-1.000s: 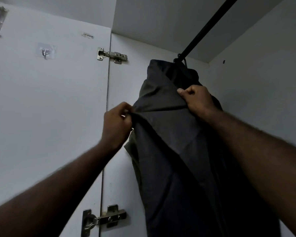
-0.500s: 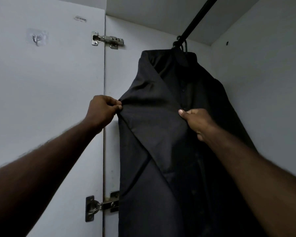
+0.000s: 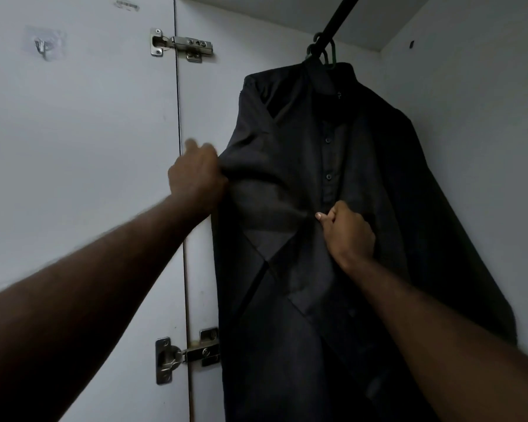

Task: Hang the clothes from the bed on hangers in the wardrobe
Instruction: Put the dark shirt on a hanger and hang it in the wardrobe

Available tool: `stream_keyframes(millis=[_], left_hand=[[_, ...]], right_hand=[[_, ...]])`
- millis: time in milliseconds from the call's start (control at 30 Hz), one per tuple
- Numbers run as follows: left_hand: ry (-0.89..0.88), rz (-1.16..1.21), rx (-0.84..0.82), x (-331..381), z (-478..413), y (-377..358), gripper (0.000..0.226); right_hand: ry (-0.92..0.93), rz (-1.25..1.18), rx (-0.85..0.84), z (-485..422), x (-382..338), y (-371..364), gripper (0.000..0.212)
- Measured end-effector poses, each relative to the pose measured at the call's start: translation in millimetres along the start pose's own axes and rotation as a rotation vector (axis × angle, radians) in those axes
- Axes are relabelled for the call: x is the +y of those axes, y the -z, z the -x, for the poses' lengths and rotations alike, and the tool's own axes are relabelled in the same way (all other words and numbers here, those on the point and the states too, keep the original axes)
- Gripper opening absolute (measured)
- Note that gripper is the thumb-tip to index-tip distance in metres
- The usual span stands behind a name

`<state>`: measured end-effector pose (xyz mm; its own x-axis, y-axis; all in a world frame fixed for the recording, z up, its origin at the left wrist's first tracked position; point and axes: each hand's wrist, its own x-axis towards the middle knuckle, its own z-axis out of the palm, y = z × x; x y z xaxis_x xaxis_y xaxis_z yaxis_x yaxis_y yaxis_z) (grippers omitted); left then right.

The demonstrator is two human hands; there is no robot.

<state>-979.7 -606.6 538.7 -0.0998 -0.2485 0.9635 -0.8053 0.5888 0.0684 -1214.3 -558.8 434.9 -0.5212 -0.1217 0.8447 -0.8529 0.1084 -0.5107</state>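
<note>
A black buttoned shirt [image 3: 342, 141] hangs on a green hanger [image 3: 329, 54] hooked over the dark wardrobe rail [image 3: 340, 18]. My left hand [image 3: 195, 175] grips the shirt's left sleeve edge at about chest height, bunching the cloth. My right hand [image 3: 346, 229] is closed on the front placket below the visible buttons, pinching the fabric between thumb and fingers. The sleeve lies folded across the shirt's front between my two hands. The lower part of the shirt runs out of view.
The open white wardrobe door [image 3: 80, 147] stands on the left, with an upper hinge [image 3: 180, 45], a lower hinge [image 3: 180, 357] and a small stick-on hook [image 3: 45, 44]. White wardrobe walls [image 3: 470, 102] close in behind and to the right.
Both hands slid down the shirt, the right from the shoulder area to the placket. The view tilted down, and the collar and buttons have come into sight.
</note>
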Motion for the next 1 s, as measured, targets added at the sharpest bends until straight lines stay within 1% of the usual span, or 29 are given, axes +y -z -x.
stream_keyframes(millis=[33, 67, 100, 133, 167, 233, 267, 333, 367, 400, 467, 500, 533, 600, 633, 667, 733, 833, 1000], left_hand=[[-0.152, -0.050, 0.122, 10, 0, 1, 0.016], [-0.356, -0.070, 0.223, 21, 1, -2, 0.017], [-0.563, -0.093, 0.247, 31, 1, -7, 0.022], [-0.723, -0.153, 0.184, 38, 0, -15, 0.033], [-0.804, -0.241, 0.072, 41, -2, -25, 0.046], [-0.814, -0.389, -0.113, 37, -9, -47, 0.073], [-0.797, -0.421, -0.163, 31, -11, -56, 0.082], [-0.776, -0.451, -0.203, 19, -12, -73, 0.095], [-0.775, -0.455, -0.196, 14, -12, -79, 0.098], [-0.779, -0.457, -0.181, 11, -12, -84, 0.100], [-0.784, -0.459, -0.150, 9, -13, -87, 0.103], [-0.790, -0.459, -0.141, 9, -13, -89, 0.104], [-0.798, -0.460, -0.137, 8, -14, -89, 0.104], [-0.821, -0.437, -0.128, 4, -15, -93, 0.102], [-0.833, -0.419, -0.113, 2, -16, -93, 0.101], [-0.843, -0.403, -0.099, 0, -15, -95, 0.100], [-0.851, -0.387, -0.070, -2, -16, -96, 0.098], [-0.860, -0.366, -0.052, -2, -16, -98, 0.096], [-0.861, -0.345, -0.054, -2, -15, -100, 0.095]], right_hand=[[0.005, -0.007, -0.005, 0, 1, -4, 0.025], [0.010, -0.017, -0.008, -1, 2, -7, 0.025], [0.013, -0.028, -0.008, -2, 2, -9, 0.025], [0.014, -0.038, 0.000, -3, 3, -10, 0.025], [0.012, -0.045, 0.014, -2, 5, -12, 0.025], [0.014, -0.039, 0.057, 0, 8, -15, 0.027], [-0.001, -0.033, 0.063, 1, 10, -17, 0.027], [-0.090, -0.098, 0.043, 3, 8, -23, 0.022], [-0.122, -0.181, 0.044, 4, 3, -28, 0.018], [-0.113, -0.290, 0.064, 5, -3, -33, 0.015], [0.032, -0.497, 0.144, 9, -24, -43, 0.007], [0.132, -0.560, 0.171, 12, -34, -49, 0.011], [0.230, -0.576, 0.160, 15, -43, -55, 0.024], [0.371, -0.461, 0.071, 21, -46, -71, 0.051], [0.410, -0.363, 0.049, 24, -42, -79, 0.060], [0.427, -0.266, 0.048, 29, -32, -86, 0.065], [0.438, -0.121, 0.077, 39, -9, -96, 0.068], [0.389, -0.027, 0.096, 56, 21, -101, 0.072], [0.132, -0.025, 0.098, 100, 79, -106, 0.079]])
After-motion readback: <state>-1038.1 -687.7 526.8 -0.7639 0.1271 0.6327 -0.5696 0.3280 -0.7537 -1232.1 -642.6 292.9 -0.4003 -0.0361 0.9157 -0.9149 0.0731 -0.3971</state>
